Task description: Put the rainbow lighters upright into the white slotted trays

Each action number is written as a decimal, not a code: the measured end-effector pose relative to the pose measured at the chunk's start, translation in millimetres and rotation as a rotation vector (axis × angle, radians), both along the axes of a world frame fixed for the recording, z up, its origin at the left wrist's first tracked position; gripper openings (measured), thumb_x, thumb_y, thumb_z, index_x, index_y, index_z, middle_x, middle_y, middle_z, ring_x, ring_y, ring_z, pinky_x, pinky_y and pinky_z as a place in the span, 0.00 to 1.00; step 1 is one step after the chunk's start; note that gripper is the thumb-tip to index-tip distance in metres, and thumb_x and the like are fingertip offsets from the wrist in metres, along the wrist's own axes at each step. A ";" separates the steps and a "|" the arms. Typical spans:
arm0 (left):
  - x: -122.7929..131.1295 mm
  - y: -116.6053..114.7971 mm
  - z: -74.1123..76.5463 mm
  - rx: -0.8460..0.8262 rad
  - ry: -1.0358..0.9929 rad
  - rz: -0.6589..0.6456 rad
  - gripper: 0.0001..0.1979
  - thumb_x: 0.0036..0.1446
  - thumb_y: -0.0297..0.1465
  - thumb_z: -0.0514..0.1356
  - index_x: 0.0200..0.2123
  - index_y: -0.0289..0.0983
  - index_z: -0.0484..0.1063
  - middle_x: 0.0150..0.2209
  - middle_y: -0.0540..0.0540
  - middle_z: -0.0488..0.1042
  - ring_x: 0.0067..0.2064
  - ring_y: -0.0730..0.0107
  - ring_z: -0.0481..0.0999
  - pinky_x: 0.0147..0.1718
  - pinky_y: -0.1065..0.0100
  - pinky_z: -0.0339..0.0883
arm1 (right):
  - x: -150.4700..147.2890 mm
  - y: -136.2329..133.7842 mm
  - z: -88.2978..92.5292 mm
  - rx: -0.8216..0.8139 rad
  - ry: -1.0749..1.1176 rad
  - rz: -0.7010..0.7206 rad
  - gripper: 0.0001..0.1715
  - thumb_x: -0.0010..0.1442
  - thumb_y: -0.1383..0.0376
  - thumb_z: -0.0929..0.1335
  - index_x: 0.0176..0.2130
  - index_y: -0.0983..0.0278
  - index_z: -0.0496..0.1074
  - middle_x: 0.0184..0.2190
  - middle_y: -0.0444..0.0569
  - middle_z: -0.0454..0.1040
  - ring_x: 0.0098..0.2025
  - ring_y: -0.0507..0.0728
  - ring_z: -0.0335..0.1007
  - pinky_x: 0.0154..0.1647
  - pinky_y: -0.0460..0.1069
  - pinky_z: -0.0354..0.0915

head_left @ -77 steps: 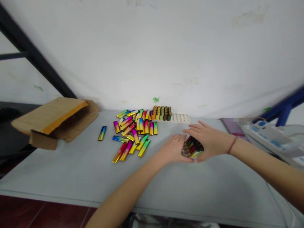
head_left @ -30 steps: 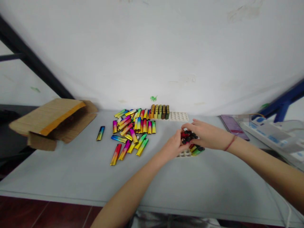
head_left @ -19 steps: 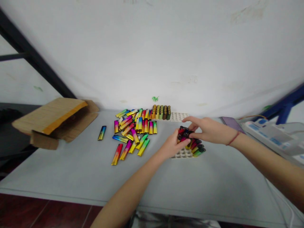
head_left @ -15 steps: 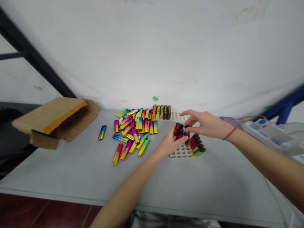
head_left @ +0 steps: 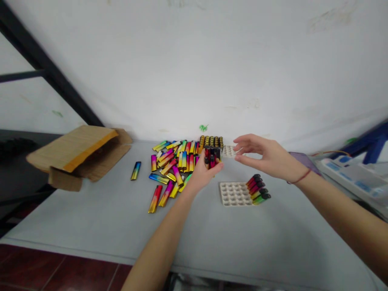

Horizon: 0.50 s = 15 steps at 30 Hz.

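Note:
Several black-topped lighters [head_left: 213, 155] are bunched upright in my left hand [head_left: 201, 174], beside the loose pile. My right hand [head_left: 257, 155] hovers to the right of them, fingers apart and holding nothing. Below it lies a pale tray [head_left: 235, 195] with rows of hollows; a column of leaning lighters [head_left: 257, 189] fills its right side. Multicoloured lighters [head_left: 166, 159] lie in a loose pile left of my left hand. Behind the held bunch, rows of upright lighters [head_left: 211, 141] stand at the left of another pale tray [head_left: 228, 151].
An open cardboard box [head_left: 87, 147] rests at the table's left. One blue and gold lighter [head_left: 136, 171] lies apart near it. White power strips [head_left: 348, 173] and a flat purplish object [head_left: 303, 159] are at the right. A wall [head_left: 182, 72] rises behind the table [head_left: 106, 226].
My left hand has moved left, away from the near tray, with the bunch of lighters. My right hand has come away from the bunch and its fingers are free.

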<state>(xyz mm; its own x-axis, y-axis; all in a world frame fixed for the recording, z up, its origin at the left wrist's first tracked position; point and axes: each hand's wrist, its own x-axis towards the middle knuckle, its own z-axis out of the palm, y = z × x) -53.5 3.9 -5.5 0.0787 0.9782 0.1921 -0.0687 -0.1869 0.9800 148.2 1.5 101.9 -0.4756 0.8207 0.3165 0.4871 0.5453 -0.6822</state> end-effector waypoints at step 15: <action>-75.1 18.6 17.2 0.124 0.358 0.619 0.17 0.54 0.36 0.62 0.45 0.37 0.67 0.36 0.48 0.73 0.37 0.67 0.74 0.42 0.63 0.71 | 92.4 -30.4 -141.1 -0.145 0.171 -0.656 0.21 0.56 0.48 0.69 0.38 0.62 0.74 0.31 0.52 0.80 0.33 0.62 0.79 0.40 0.57 0.75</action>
<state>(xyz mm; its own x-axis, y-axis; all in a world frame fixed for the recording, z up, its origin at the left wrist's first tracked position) -128.6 22.5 11.8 -0.4035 0.8366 0.3705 0.4066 -0.1988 0.8917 240.6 -28.8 -39.2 0.1802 0.9613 0.2086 0.5639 0.0728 -0.8226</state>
